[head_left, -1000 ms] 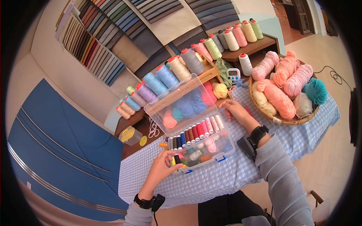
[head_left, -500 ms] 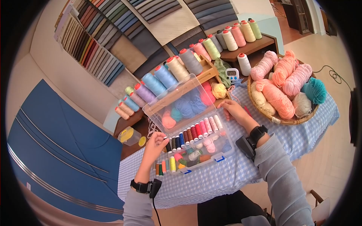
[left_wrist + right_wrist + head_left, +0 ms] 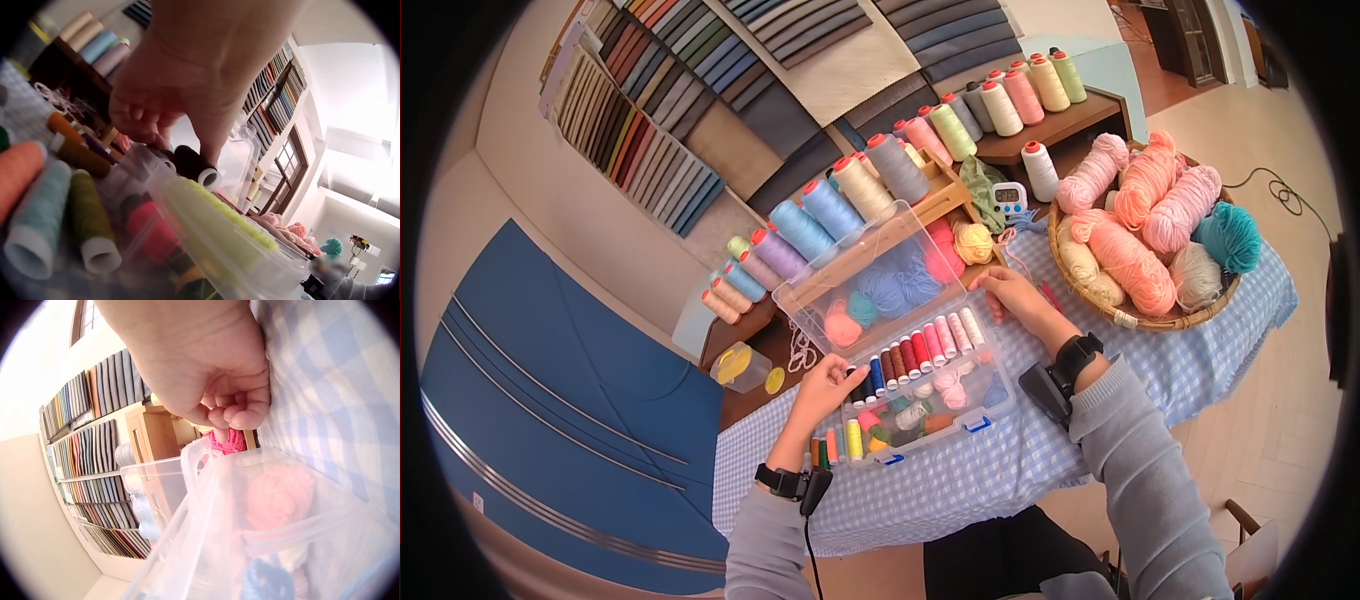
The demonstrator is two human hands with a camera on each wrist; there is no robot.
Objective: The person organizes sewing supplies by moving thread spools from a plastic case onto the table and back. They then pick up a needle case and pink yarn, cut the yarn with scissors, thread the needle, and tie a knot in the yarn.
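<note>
On the gingham-covered desk [image 3: 960, 482], black thread spool [image 3: 192, 164] is pinched by left fingers [image 3: 153, 127] at left end of clear box [image 3: 933, 437]; nothing's held by loosely curled right fingers [image 3: 251, 412]. Likely light, firm; best gripped mid-barrel.

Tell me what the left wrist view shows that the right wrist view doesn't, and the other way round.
Left wrist only: the left hand pinching a dark spool, plus an orange spool and a light blue spool lying outside the clear box.

Right wrist only: blue yarn inside the box, and a clear look at the right hand with curled fingers.

Both: the box, the checked cloth and the fabric samples on the wall.
</note>
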